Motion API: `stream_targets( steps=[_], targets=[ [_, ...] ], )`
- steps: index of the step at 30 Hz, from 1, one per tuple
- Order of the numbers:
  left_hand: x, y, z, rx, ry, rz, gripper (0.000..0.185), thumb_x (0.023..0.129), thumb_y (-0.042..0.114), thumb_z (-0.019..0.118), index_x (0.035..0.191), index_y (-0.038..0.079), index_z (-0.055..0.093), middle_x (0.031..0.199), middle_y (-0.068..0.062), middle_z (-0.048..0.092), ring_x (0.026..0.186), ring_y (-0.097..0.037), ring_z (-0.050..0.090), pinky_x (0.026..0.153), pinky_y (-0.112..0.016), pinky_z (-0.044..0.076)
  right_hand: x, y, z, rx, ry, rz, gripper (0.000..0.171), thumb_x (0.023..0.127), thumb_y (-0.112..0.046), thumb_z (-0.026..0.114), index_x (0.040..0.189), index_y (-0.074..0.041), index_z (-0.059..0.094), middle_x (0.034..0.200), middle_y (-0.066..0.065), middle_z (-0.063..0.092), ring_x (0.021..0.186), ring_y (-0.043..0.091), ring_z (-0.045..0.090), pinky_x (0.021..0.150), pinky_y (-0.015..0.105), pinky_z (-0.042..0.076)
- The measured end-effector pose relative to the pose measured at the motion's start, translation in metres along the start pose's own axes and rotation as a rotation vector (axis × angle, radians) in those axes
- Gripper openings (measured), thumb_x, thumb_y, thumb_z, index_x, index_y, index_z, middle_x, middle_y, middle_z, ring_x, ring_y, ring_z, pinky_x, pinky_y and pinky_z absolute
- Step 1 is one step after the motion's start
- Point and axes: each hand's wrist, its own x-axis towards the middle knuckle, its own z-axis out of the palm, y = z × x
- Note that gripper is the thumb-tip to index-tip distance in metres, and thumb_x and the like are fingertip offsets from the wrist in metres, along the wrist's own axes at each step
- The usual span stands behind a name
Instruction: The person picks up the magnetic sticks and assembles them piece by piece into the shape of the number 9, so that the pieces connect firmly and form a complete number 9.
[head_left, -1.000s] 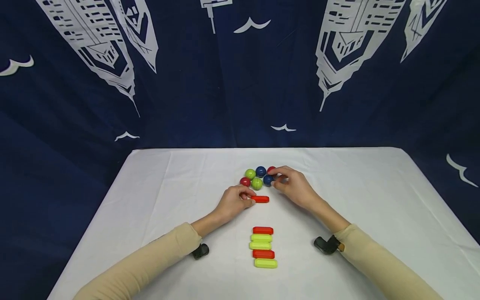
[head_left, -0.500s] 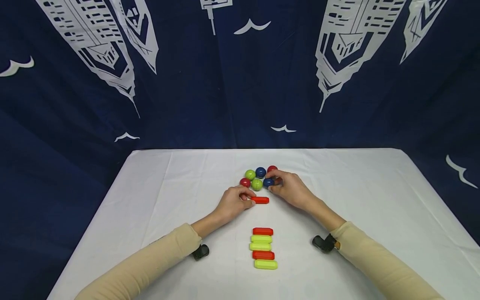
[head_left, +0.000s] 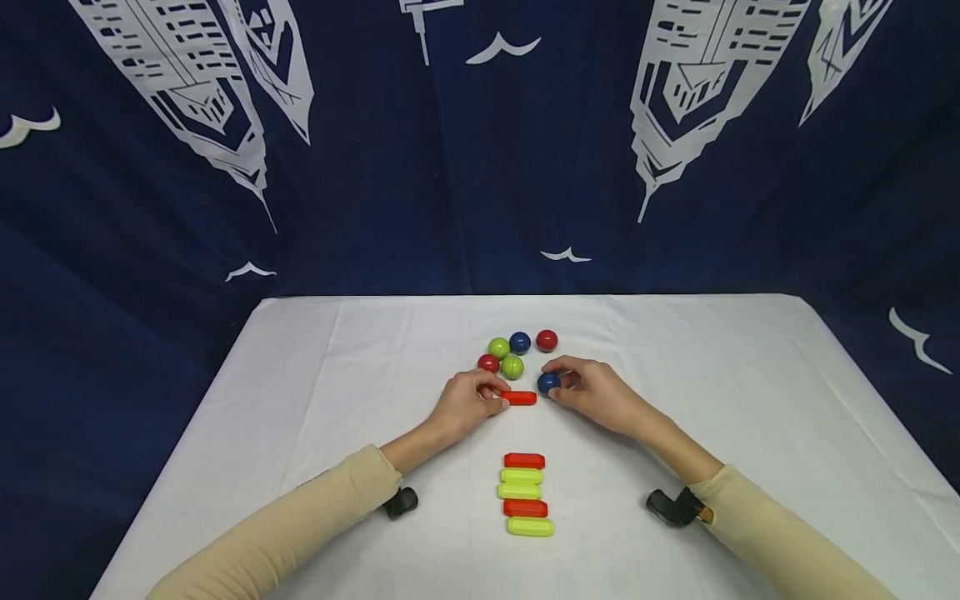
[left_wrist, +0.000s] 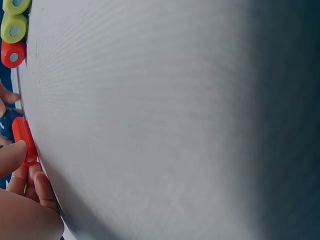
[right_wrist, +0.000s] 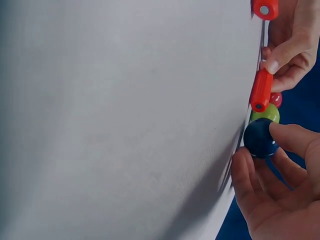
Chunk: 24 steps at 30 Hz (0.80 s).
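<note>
With thumb and fingers my left hand pinches the left end of a red plastic rod, low over the white cloth. The rod's end bears a small grey metal-like disc in the right wrist view. My right hand holds a dark blue ball between thumb and fingers, just right of the rod and apart from it. Behind the hands sit two green balls, a second blue ball and two red balls, one at the left and one at the right.
Nearer the person, several red and yellow-green rods lie side by side in a column on the white-covered table. A dark blue printed curtain hangs behind the table. Small black cameras sit under the wrists.
My right hand has taken hold of the blue ball and drawn it out of the cluster, toward the person and slightly right. The left hand has kept its pinch on the red rod in place.
</note>
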Motion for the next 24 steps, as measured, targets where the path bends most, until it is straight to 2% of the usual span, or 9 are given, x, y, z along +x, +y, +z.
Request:
stream_targets(
  steps=[7, 18, 21, 24],
  targets=[
    [0.0003, 0.002, 0.0003, 0.008, -0.001, -0.05, 0.015, 0.084, 0.003, 0.076, 0.097, 0.008, 0.075, 0.082, 0.002, 0.06, 0.074, -0.013, 0.051, 0.063, -0.022, 0.04, -0.0078, 0.0015, 0.0009, 0.017, -0.053, 0.004, 0.032, 0.088, -0.01, 0.073, 0.12, -0.01, 0.066, 0.096, -0.001, 0.065, 0.083, 0.017, 0.057, 0.076, 0.033, 0.051],
    [0.0009, 0.0047, -0.0007, 0.001, 0.01, -0.03, 0.012, 0.084, 0.0, 0.074, 0.095, 0.004, 0.073, 0.079, 0.001, 0.06, 0.072, -0.014, 0.053, 0.062, -0.022, 0.043, -0.0043, 0.003, 0.0016, 0.034, -0.066, -0.006, 0.031, 0.089, -0.011, 0.072, 0.119, -0.01, 0.066, 0.093, -0.002, 0.064, 0.083, 0.016, 0.056, 0.076, 0.033, 0.05],
    [-0.0011, 0.0059, -0.0032, 0.001, 0.045, -0.03, 0.008, 0.084, 0.0, 0.074, 0.09, 0.006, 0.072, 0.075, 0.002, 0.059, 0.07, -0.013, 0.052, 0.061, -0.022, 0.043, -0.0042, 0.0041, 0.0024, 0.038, -0.068, -0.002, 0.031, 0.089, -0.012, 0.072, 0.119, -0.011, 0.066, 0.091, -0.003, 0.063, 0.083, 0.016, 0.056, 0.077, 0.033, 0.05],
    [-0.0022, 0.0068, -0.007, 0.002, 0.122, -0.026, 0.01, 0.084, 0.001, 0.074, 0.084, 0.008, 0.067, 0.075, 0.0, 0.057, 0.07, -0.014, 0.051, 0.062, -0.024, 0.042, -0.0049, 0.0045, 0.0031, 0.043, -0.067, 0.01, 0.03, 0.089, -0.012, 0.072, 0.119, -0.011, 0.066, 0.09, -0.003, 0.063, 0.083, 0.017, 0.056, 0.076, 0.033, 0.05]
  ],
)
